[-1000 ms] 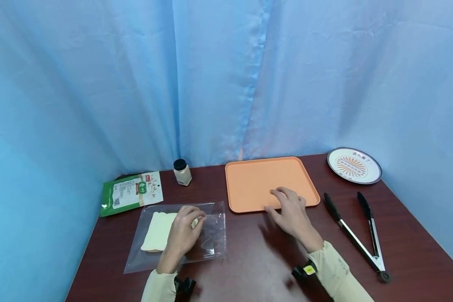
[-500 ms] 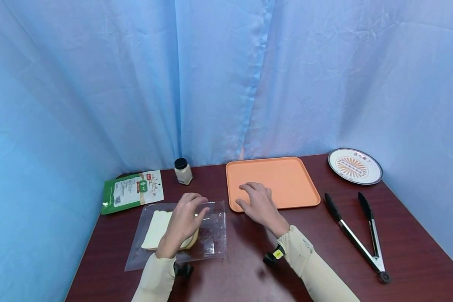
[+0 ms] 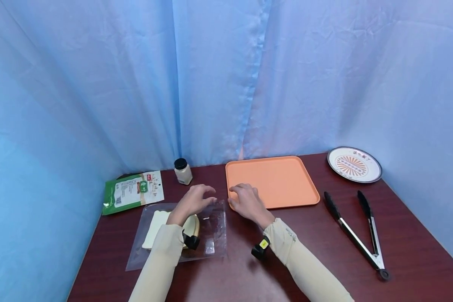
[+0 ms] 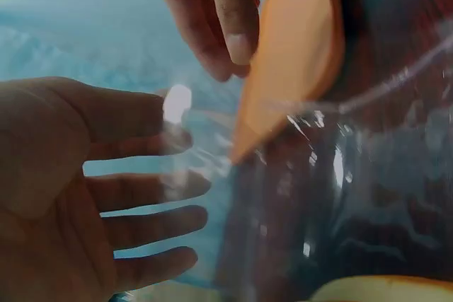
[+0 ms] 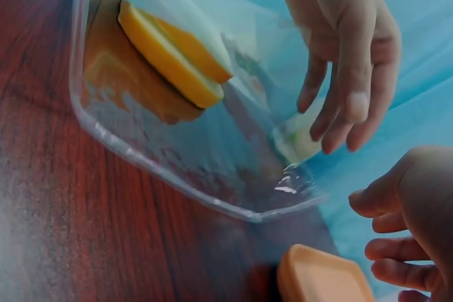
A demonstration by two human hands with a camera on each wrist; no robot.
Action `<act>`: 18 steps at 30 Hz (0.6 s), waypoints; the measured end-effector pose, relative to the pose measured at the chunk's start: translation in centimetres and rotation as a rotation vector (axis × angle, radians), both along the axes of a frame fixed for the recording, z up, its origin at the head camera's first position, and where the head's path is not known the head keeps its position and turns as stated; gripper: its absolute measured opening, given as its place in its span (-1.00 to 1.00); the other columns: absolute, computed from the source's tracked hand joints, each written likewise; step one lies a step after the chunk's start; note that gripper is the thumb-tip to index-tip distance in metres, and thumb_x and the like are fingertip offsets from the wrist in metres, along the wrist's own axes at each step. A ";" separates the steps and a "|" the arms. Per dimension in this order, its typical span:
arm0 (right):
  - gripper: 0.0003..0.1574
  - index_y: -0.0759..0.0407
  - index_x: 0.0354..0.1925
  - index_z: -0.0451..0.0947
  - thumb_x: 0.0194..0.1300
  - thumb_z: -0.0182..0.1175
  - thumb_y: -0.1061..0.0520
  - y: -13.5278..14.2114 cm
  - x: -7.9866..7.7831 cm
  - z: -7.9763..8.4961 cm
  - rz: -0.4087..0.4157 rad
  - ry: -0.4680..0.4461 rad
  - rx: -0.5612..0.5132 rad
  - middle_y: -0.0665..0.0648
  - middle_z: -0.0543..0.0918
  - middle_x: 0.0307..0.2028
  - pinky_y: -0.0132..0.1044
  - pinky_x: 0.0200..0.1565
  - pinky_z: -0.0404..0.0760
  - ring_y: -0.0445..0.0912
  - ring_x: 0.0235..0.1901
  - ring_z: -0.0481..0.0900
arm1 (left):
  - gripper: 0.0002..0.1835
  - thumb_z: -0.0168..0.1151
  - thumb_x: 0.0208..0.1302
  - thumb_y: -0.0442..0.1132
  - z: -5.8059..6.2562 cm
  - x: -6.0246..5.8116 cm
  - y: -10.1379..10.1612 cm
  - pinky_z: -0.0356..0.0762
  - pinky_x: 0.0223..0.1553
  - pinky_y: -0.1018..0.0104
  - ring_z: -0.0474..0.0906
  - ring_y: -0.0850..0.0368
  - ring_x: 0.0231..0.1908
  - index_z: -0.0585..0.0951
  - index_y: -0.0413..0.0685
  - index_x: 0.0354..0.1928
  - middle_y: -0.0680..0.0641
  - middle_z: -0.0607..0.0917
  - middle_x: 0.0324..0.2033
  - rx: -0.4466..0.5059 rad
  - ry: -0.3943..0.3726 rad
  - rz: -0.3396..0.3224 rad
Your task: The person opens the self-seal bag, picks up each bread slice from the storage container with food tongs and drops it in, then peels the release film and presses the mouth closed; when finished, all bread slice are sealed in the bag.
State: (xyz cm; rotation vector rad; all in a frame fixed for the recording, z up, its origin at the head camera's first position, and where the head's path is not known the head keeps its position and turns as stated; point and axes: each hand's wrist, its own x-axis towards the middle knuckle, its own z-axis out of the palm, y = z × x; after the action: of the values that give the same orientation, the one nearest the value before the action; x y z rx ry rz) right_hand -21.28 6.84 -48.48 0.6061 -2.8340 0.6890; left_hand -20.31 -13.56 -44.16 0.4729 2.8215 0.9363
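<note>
A clear plastic bag lies flat at the left with pale, bread-shaped slices inside; their yellow-orange edges show in the right wrist view. Over the bag's far right part hovers my left hand, its fingers extended, holding nothing that I can make out. In the left wrist view the clear plastic appears close to its fingertips; whether they touch cannot be told. My right hand, loosely bent and holding nothing visible, is above the left edge of the orange tray, facing the left hand.
Behind the bag are a green and white pouch and a black-capped jar. At the right lie spread tongs with black tips, and a patterned plate sits behind them. Blue curtains border the table.
My right hand has moved left from the tray's front edge to its left edge. My left hand has shifted slightly forward and right, uncovering more of the slices.
</note>
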 end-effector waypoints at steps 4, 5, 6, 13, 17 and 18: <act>-0.58 0.16 0.05 0.68 0.27 0.34 0.01 -0.4 -0.5 -0.7 0.036 -0.001 0.025 0.20 0.71 0.06 0.17 0.03 0.53 0.17 0.08 0.59 | -0.73 0.33 0.29 -0.30 -1.5 -1.3 0.0 0.67 -0.03 0.10 0.67 0.04 -0.13 0.71 -0.22 0.01 -0.17 0.77 -0.09 0.012 -0.105 -0.020; -0.57 0.16 0.05 0.68 0.26 0.35 0.01 -0.5 -0.6 -0.8 0.047 -0.001 0.027 0.20 0.71 0.05 0.17 0.02 0.53 0.18 0.08 0.58 | -0.75 0.34 0.28 -0.30 -1.9 -1.6 0.0 0.67 -0.08 0.15 0.66 0.09 -0.18 0.72 -0.19 -0.02 -0.15 0.78 -0.12 0.013 -0.123 -0.024; -0.57 0.16 0.04 0.69 0.25 0.35 0.01 -0.6 -0.7 -0.9 0.058 0.001 0.028 0.20 0.71 0.04 0.16 0.01 0.53 0.17 0.07 0.58 | -0.78 0.34 0.28 -0.31 -2.2 -1.8 0.0 0.67 -0.12 0.19 0.65 0.12 -0.23 0.73 -0.17 -0.05 -0.13 0.79 -0.16 0.015 -0.139 -0.028; -0.61 0.15 -0.01 0.71 0.24 0.37 0.00 -1.0 -1.1 -1.5 0.091 0.005 0.036 0.17 0.72 -0.04 0.09 -0.01 0.53 0.14 0.01 0.56 | -0.92 0.34 0.25 -0.35 -4.0 -2.7 0.4 0.51 -0.37 0.41 0.55 0.24 -0.43 0.78 -0.08 -0.28 -0.03 0.79 -0.36 0.023 -0.146 -0.051; -0.65 0.11 -0.05 0.73 0.25 0.36 -0.02 -1.3 -1.3 -1.7 0.099 0.005 0.055 0.14 0.71 -0.08 0.03 -0.05 0.52 0.11 -0.03 0.54 | -0.91 0.32 0.25 -0.37 -4.7 -3.0 0.4 0.45 -0.42 0.45 0.50 0.27 -0.49 0.78 -0.10 -0.36 -0.02 0.77 -0.46 0.044 -0.112 -0.054; -0.66 0.11 -0.06 0.74 0.26 0.36 -0.02 -1.4 -1.4 -1.7 0.100 0.007 0.064 0.14 0.71 -0.09 0.02 -0.06 0.52 0.10 -0.04 0.54 | -0.90 0.32 0.24 -0.37 -4.8 -3.1 0.3 0.44 -0.43 0.47 0.49 0.28 -0.51 0.78 -0.11 -0.38 -0.02 0.77 -0.48 0.053 -0.101 -0.052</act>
State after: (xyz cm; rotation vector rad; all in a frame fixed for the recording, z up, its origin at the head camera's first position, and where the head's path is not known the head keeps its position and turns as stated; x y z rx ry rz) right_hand -22.69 5.49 -50.22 0.7632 -2.8448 0.6121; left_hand -23.43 -13.23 -49.00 0.4883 2.6868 0.9983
